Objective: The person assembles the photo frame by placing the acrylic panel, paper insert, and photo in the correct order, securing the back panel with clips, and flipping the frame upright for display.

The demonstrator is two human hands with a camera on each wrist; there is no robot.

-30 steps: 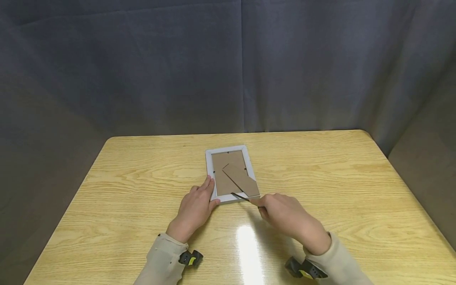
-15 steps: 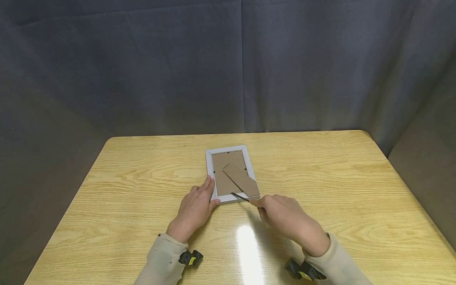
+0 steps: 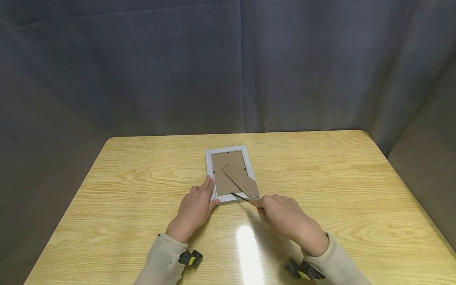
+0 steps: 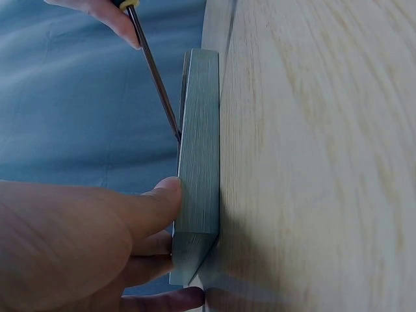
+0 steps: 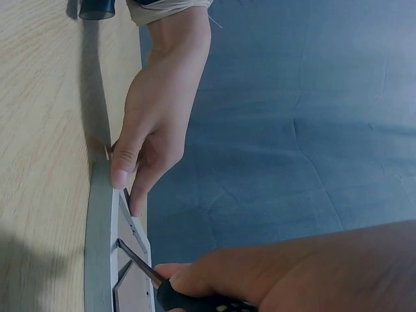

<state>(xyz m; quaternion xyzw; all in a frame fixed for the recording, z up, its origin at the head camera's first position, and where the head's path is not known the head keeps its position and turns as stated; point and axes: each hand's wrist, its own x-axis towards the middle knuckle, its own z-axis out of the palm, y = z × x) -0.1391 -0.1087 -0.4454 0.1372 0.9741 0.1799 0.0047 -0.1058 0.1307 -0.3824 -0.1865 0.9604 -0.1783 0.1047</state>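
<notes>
A picture frame with a pale grey rim lies face down on the table. Its brown backing board carries a slanted stand leg and small dark tabs along the edges. My left hand holds the near left corner, thumb on the front edge and fingers at the side. In my right hand is a screwdriver; the left wrist view shows its metal shaft, and its dark handle is gripped in the right wrist view. The tip sits at the backing's near edge, by the rim.
The wooden table extends on both sides of the frame, with a bright light reflection at the front. A dark curtain hangs behind it and at the sides. Black straps with devices sit on both wrists.
</notes>
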